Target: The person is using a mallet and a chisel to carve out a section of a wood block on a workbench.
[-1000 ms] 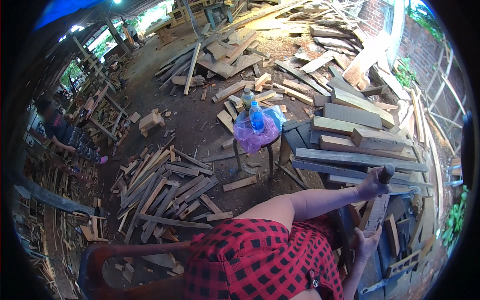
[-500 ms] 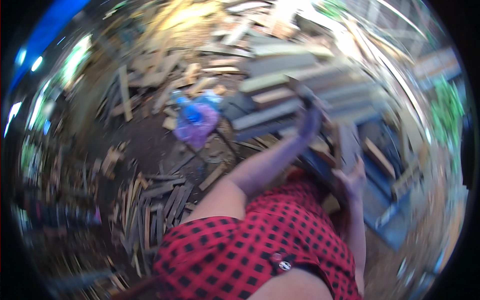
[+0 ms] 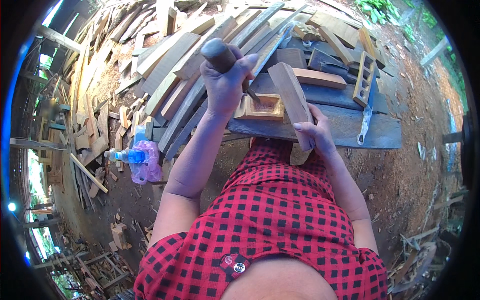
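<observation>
My left hand (image 3: 225, 82) is wrapped around the thick wooden handle of a chisel (image 3: 218, 55), whose dark blade points down. The blade's tip lies over or in the hollow of a small pale wooden block with a rectangular recess (image 3: 260, 115); whether it touches the wood I cannot tell. That block lies on a dark plank bench (image 3: 345, 121). Just right of it, my right hand (image 3: 319, 131) grips the lower end of a long squared piece of wood (image 3: 290, 92), which stands tilted with its top leaning left.
On the bench's right lie a reddish wooden bar (image 3: 320, 78), a wooden frame with several openings (image 3: 364, 80) and a flat metal tool (image 3: 365, 125). Stacked planks (image 3: 175, 60) spread beyond my left hand. A plastic bottle (image 3: 125, 156) and purple bag (image 3: 146, 170) lie left.
The view has swung and steadied from a blur. My left hand, earlier stretched out toward the planks, is now raised upright with the chisel. The squared wood stays in my right hand.
</observation>
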The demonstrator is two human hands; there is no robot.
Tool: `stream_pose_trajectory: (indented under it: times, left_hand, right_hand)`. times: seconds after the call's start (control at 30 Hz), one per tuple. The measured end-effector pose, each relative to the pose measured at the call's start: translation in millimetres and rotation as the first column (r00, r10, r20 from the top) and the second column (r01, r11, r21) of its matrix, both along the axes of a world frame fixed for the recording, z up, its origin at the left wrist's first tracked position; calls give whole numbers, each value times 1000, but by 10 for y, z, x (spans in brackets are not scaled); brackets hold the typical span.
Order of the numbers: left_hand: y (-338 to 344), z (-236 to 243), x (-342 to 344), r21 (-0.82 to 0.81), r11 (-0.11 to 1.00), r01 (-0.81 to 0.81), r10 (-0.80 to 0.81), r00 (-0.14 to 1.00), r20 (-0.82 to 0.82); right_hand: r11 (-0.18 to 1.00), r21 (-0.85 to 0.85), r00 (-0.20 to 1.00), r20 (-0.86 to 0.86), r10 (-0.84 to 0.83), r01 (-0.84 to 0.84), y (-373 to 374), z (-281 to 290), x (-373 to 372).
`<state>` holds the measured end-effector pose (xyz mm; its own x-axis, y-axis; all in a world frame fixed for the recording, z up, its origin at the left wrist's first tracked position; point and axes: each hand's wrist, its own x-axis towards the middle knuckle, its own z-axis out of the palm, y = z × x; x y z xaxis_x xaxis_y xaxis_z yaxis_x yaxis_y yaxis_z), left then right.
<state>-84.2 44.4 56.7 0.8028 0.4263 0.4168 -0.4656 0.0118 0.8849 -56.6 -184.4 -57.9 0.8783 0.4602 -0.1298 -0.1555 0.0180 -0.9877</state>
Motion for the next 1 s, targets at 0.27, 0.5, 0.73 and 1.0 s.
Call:
stream_pose_trajectory:
  times: [0.27, 0.5, 0.73, 1.0]
  left_hand:
    - [-166, -276, 169, 204, 979, 27, -12, 997, -75]
    - [47, -425, 183, -3, 1000, 15, -15, 998, -64]
    - [414, -608, 22, -358, 932, -62, 88, 994, 57]
    - [581, -702, 119, -606, 740, -292, 251, 956, -153]
  right_hand:
    - [998, -64, 996, -81, -28, 23, -79, -202, 26]
    - [995, -94, 996, -88, -27, 19, -31, -275, 98]
    - [990, -138, 999, -32, -39, 34, 11, -292, 100]
    - [985, -166, 999, -16, -45, 42, 3, -265, 76]
